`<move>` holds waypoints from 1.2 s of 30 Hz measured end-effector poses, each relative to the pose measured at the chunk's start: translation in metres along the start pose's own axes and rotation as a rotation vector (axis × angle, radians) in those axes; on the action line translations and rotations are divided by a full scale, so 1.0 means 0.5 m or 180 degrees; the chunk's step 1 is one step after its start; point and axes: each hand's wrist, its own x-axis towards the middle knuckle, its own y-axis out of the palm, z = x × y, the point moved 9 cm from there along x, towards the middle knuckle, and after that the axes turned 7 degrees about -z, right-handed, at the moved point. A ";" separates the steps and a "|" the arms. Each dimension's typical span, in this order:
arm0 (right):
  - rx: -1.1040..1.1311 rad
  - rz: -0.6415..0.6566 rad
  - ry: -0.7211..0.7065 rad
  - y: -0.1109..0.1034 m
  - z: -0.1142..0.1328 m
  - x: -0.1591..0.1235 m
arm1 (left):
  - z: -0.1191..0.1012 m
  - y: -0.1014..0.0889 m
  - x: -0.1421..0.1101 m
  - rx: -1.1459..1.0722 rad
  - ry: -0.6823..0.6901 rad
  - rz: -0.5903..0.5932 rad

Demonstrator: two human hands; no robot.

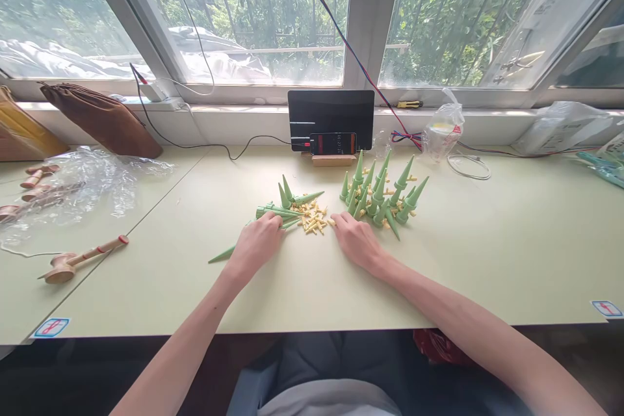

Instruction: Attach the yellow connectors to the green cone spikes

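Note:
My left hand [263, 238] is closed over a green plastic spike, among several others [277, 210] lying in a loose bunch. One more green spike [221, 255] lies on the table beside my left wrist. Small yellow plastic pieces [314, 220] form a pile between my hands. At the pile's right edge, my right hand [357, 239] pinches one yellow piece [332, 221] at its fingertips. Behind my right hand, a group of green spikes [377, 195] mostly stands point up, with yellow pieces fitted to the sides of several. My fingers partly hide what they hold.
A black tablet [331, 110] and a phone [336, 143] lean at the back of the pale table [463, 260]. Wooden kendama toys [88, 260] and clear plastic wrap [107, 175] lie left. A bagged cup [443, 133] and a white cable [470, 168] are at the back right.

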 end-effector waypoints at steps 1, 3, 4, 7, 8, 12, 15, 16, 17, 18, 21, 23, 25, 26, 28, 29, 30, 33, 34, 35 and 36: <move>0.0014 -0.0011 0.0000 0.000 0.000 0.000 | -0.002 -0.001 0.000 0.0040 -0.0003 0.0035; 0.0043 -0.0038 0.0007 -0.001 -0.001 -0.001 | -0.009 -0.005 0.001 0.0040 0.0006 0.0058; 0.0054 -0.0048 0.0012 -0.001 -0.002 -0.001 | -0.014 -0.010 0.001 -0.0003 0.0020 0.0039; 0.0072 -0.0057 0.0029 0.000 -0.003 -0.002 | -0.026 -0.025 0.003 -0.0221 0.0023 -0.0112; 0.0078 -0.0058 0.0030 0.000 -0.003 -0.003 | -0.029 -0.030 0.004 -0.0305 -0.0011 -0.0172; 0.0096 -0.0025 0.0048 0.002 0.000 -0.004 | -0.036 -0.042 0.020 -0.0757 -0.0250 -0.0279; 0.0110 -0.0004 0.0066 0.003 0.002 -0.004 | -0.049 -0.047 0.043 -0.1406 -0.0323 -0.0325; 0.0125 -0.0010 0.0060 0.002 0.004 -0.004 | -0.057 -0.045 0.051 -0.1694 -0.0312 -0.0284; 0.0147 -0.0020 0.0048 0.001 0.005 -0.004 | -0.064 -0.042 0.059 -0.2010 -0.0317 -0.0247; 0.0173 -0.0030 0.0033 0.000 0.006 -0.004 | -0.071 -0.035 0.065 -0.2344 -0.0337 -0.0175; 0.0248 -0.0017 0.0015 -0.002 0.006 -0.004 | -0.089 -0.003 0.078 -0.3158 -0.0399 0.0066; 0.0312 0.0014 0.0010 -0.002 0.005 -0.005 | -0.093 0.025 0.080 -0.3542 -0.0472 0.0153; 0.0418 0.0021 -0.0010 -0.003 0.005 -0.006 | -0.091 0.048 0.078 -0.3827 -0.0532 0.0127; 0.0495 0.0004 -0.0027 -0.004 0.005 -0.006 | -0.089 0.058 0.075 -0.3950 -0.0564 0.0131; 0.0695 -0.0068 -0.0059 -0.007 0.006 -0.007 | -0.087 0.076 0.067 -0.4143 -0.0664 0.0246; 0.0820 -0.0122 -0.0078 -0.010 0.007 -0.007 | -0.085 0.080 0.063 -0.4205 -0.0706 0.0279; 0.0952 -0.0185 -0.0095 -0.012 0.007 -0.008 | -0.087 0.080 0.059 -0.4251 -0.0697 0.0333; 0.1276 -0.0423 -0.0120 -0.024 0.006 -0.010 | -0.093 0.071 0.050 -0.4288 -0.0665 0.0374; 0.1349 -0.0489 -0.0110 -0.027 0.004 -0.011 | -0.096 0.067 0.047 -0.4244 -0.0641 0.0390; 0.1412 -0.0545 -0.0100 -0.031 0.003 -0.012 | -0.098 0.064 0.046 -0.4229 -0.0620 0.0384; 0.1463 -0.0595 -0.0093 -0.034 0.002 -0.013 | -0.102 0.061 0.044 -0.4219 -0.0584 0.0397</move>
